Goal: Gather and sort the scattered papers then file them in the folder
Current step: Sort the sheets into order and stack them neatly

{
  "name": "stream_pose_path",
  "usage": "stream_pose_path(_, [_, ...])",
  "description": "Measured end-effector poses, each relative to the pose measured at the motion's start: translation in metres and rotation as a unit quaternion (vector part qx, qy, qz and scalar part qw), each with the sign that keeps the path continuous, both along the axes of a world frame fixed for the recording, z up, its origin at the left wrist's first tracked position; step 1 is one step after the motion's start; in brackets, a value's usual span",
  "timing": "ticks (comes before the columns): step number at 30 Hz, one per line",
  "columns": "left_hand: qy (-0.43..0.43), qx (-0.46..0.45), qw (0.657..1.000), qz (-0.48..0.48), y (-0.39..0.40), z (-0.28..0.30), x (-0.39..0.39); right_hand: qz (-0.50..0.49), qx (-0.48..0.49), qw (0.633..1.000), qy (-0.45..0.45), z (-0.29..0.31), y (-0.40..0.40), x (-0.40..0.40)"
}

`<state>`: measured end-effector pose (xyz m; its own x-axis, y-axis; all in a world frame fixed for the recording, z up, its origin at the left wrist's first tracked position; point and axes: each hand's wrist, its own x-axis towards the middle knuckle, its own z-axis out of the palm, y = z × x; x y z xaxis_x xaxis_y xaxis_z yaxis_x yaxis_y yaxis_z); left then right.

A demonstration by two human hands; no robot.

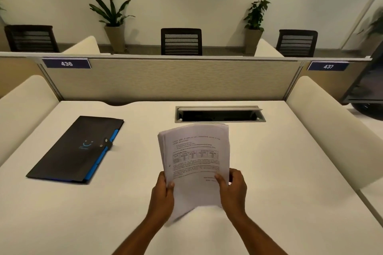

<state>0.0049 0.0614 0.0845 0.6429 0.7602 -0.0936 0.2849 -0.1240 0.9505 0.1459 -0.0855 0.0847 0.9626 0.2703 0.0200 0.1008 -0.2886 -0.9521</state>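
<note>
The closed folder (77,149) lies on the desk (269,172) at ten o'clock from the left hand (162,194), the nearer one, long axis running toward one o'clock. Both hands' fingers, right hand (233,191) included, grip the gathered papers (194,161), raised at centre.

Printed text (195,158) illegible (too small)

Your two bare forearms reaching forward side by side, your left hand (162,196) gripping the stack of papers (194,163) with thumb on top, your right hand (233,189) gripping its opposite edge likewise.
</note>
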Motion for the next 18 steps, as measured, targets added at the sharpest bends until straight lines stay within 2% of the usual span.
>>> stream_pose_path(7, [0.028, -0.096, 0.993, 0.067, 0.009, -0.021, -0.017, 0.059, -0.083, 0.993, 0.052, -0.023, -0.026, 0.011])
stream_pose_path(12, [0.128, -0.173, 0.974, 0.064, 0.007, -0.054, -0.033, 0.086, -0.161, 0.975, 0.123, -0.052, -0.047, 0.015])
stream_pose_path(18, [0.144, -0.168, 0.970, 0.100, 0.011, -0.060, -0.040, 0.023, -0.173, 0.975, 0.139, -0.062, -0.067, 0.033])
